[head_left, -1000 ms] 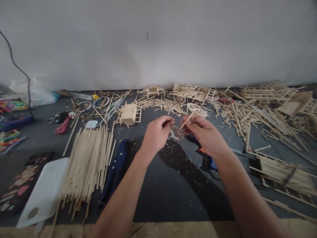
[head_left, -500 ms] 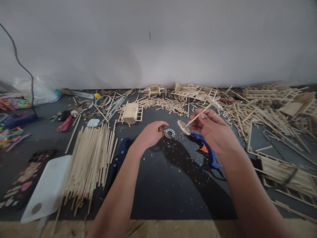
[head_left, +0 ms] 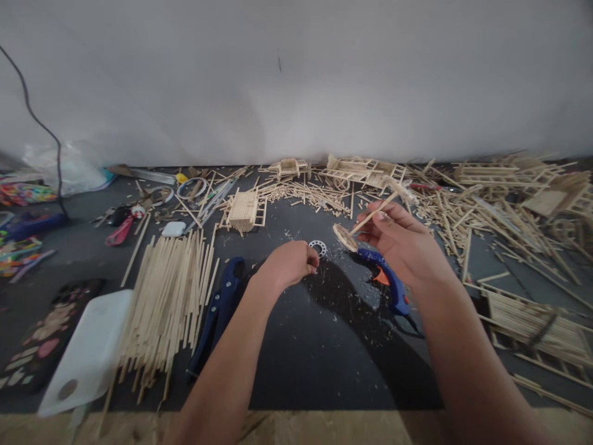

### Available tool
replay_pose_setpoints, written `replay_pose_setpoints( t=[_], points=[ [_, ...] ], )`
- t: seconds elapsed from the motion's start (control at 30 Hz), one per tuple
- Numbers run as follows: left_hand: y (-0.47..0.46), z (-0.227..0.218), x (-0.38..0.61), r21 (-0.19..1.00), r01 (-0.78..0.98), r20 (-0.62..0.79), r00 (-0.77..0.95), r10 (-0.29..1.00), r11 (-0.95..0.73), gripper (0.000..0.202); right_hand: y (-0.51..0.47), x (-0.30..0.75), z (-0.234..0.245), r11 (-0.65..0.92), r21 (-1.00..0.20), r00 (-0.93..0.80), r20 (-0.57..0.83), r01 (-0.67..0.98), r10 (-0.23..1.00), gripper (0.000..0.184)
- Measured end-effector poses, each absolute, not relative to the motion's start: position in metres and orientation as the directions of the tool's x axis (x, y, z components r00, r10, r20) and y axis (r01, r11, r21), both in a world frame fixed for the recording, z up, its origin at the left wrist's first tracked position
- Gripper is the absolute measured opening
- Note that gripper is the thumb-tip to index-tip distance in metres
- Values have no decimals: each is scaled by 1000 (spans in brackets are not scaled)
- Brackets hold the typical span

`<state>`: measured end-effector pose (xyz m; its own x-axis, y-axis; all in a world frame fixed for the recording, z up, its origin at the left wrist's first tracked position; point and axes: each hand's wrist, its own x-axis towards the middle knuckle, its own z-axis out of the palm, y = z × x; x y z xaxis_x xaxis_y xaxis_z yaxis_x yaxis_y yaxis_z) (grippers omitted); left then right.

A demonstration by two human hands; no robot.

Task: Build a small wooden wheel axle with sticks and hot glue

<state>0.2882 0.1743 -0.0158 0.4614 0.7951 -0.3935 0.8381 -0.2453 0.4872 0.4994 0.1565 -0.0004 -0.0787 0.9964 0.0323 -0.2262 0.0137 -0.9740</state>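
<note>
My right hand [head_left: 397, 242] pinches a thin wooden stick [head_left: 373, 214] that carries a small round wooden wheel [head_left: 344, 237] at its lower end, held above the dark work surface [head_left: 306, 346]. My left hand [head_left: 290, 264] hovers low over the surface with its fingers curled shut, and I cannot make out anything in them. A small metal ring with holes [head_left: 317, 248] lies on the surface just past the left hand's fingertips. A blue glue gun [head_left: 386, 282] lies under my right hand.
A bundle of long sticks [head_left: 167, 303] lies at left beside blue cutters [head_left: 217, 312] and a white plastic board [head_left: 86, 352]. Small stick-built carts [head_left: 356, 172] and a crate [head_left: 243, 210] stand near the wall. Loose sticks and frames [head_left: 509, 210] crowd the right side.
My hands have moved apart. The right hand lifted the stick and wheel up and right; the left hand put the metal ring down, drew back slightly and curled shut.
</note>
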Motion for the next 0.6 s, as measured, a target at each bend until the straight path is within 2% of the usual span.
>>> replay_pose_setpoints(
  t=[0.3,0.6],
  points=[
    [171,-12,291,517,842,-463,428,776,-156,17,157,501,-2,8,-961,-80,32,-276,996,9],
    [171,-13,294,499,837,-412,459,787,-226,13,156,500,0,12,-977,-76,29,-214,997,10]
  ],
)
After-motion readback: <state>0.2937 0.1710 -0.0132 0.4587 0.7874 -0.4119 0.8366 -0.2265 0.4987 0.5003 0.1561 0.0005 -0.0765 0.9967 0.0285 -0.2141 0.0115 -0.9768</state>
